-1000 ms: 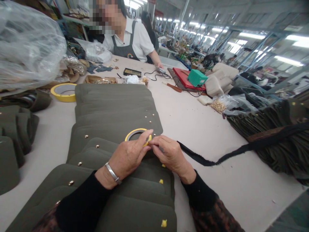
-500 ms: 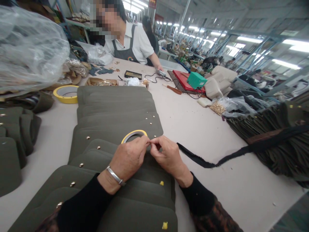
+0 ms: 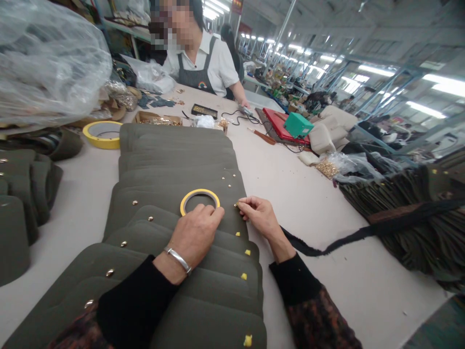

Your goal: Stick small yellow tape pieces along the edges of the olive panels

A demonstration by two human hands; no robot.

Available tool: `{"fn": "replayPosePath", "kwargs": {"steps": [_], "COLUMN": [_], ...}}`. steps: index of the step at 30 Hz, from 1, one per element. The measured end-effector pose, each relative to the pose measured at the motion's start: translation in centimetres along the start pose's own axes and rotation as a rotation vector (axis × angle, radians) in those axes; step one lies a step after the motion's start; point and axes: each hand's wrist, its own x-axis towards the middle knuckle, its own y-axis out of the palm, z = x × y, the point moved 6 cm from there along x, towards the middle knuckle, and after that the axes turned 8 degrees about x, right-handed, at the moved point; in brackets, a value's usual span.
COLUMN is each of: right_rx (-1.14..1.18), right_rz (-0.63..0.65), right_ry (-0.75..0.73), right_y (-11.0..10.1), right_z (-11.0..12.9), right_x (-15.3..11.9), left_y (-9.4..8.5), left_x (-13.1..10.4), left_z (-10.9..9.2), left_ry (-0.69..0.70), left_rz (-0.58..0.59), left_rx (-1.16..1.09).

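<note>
- From my remote seat I count four yellow bits [image 3: 243,276] along the near right edge of the overlapping olive panels [image 3: 203,291], and five gold studs [image 3: 124,244] toward their left side
- One left hand [image 3: 198,234], mine, wearing one silver bracelet [image 3: 178,260], its fingers curled over the near rim of one yellow tape roll [image 3: 186,197] that lies on the panels
- One right hand [image 3: 258,215], thumb and forefinger nearly meeting at one edge stud [image 3: 235,205]; I cannot tell whether they grip anything
- One black strip [image 3: 308,249] reaching one stacked bundle [image 3: 392,203] on my right
- One second roll [image 3: 102,140], left of the panels
- One green box [image 3: 298,126] on one red pad [image 3: 271,122]
- One co-worker [image 3: 203,63] beyond the table's far side
</note>
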Motion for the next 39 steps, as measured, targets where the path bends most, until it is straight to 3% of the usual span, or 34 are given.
{"fn": "replayPosePath", "kwargs": {"steps": [10,16,19,21,23,26,29,35,39], "right_rx": [-0.520,-0.802,-0.788,-0.687,-0.645,-0.761,-0.904,-0.940,-0.889], "right_rz": [-0.002,0.025,-0.052,-0.075,-0.018,0.133,0.152,0.022,0.028], "right_ry": [-0.261,-0.281,-0.279,-0.369,-0.505,-0.630,-0.554,-0.197,-0.144], "right_y": [1.5,1.8,0.5,-0.2,0.1,1.7,3.0,3.2,2.8], "right_z": [2.2,2.3,2.4,2.8,3.3,3.5,3.2,3.1,3.5], "right_x": [-0.4,0.0,-0.1,-0.6,-1.2,-1.9,-1.4,0.5,0.5], "left_y": [0.1,0.1,0.0,0.0,0.1,0.3,0.3,0.3,0.3], "left_x": [0.0,0.1,0.1,0.0,-0.1,-0.1,0.1,0.3,0.3], "left_z": [-0.1,-0.2,-0.1,-0.1,-0.2,0.0,1.0,4.2,4.8], "left_ry": [-0.014,-0.013,-0.016,-0.015,-0.010,-0.010,-0.040,-0.169,-0.180], "left_rz": [0.070,0.075,0.074,0.070,0.066,0.044,-0.017,-0.130,-0.147], "left_rx": [0.002,-0.002,-0.001,-0.004,-0.009,-0.027,-0.053,-0.016,-0.014]}}
